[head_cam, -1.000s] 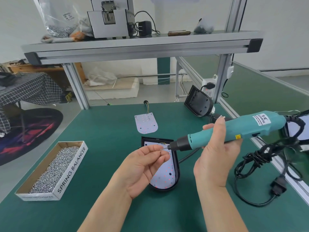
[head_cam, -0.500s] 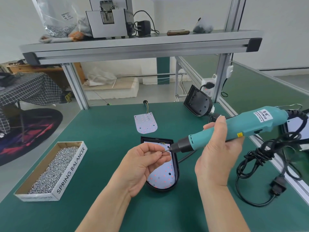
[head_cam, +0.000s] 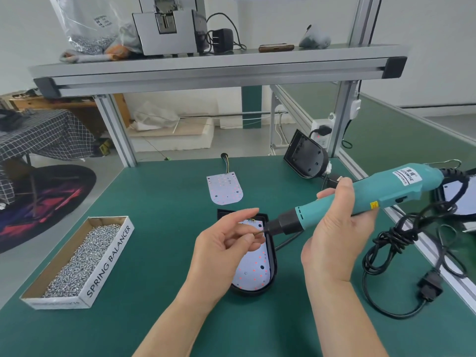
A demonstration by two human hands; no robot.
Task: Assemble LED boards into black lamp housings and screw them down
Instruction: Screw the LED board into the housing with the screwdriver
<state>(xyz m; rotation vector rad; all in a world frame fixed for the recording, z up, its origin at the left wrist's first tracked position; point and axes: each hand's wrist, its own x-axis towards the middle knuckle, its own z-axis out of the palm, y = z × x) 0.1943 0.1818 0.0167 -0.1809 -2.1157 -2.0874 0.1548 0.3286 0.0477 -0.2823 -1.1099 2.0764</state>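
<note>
1. The left hand [head_cam: 226,249] is held over the near middle of the green table mat [head_cam: 159,207]. Its index finger is stretched out, the other fingers are loosely curled, and the thumb tip is close to a fingertip at the driver's bit. Whether a screw is pinched there is too small to tell.
2. The right hand [head_cam: 337,235] is wrapped round the smooth teal plastic barrel of the electric screwdriver [head_cam: 373,197]. The tool's long axis runs from upper right down to lower left. Its black collar and thin metal bit [head_cam: 260,231] point left, at the left fingertips.
3. Under both hands the black lamp housing [head_cam: 273,264] lies flat on the mat. It is D-shaped, with the long axis running near to far, the rounded end toward the person and the square end away. A white LED board [head_cam: 253,270] dotted with red sits inside it.
4. To the right lies a tangled black power cord [head_cam: 401,243] with its plug [head_cam: 428,288].
5. To the left, an open cardboard box [head_cam: 110,258] lettered SPRING BALANCER holds shiny silver screws [head_cam: 82,256].
6. Farther off, a loose LED board [head_cam: 225,188] lies flat with its rounded end toward the person and wires [head_cam: 226,163] at its far end.
7. A second housing [head_cam: 305,157] leans tilted beside the aluminium post.
8. The grey metal shelf [head_cam: 219,65] spans the back.
</note>
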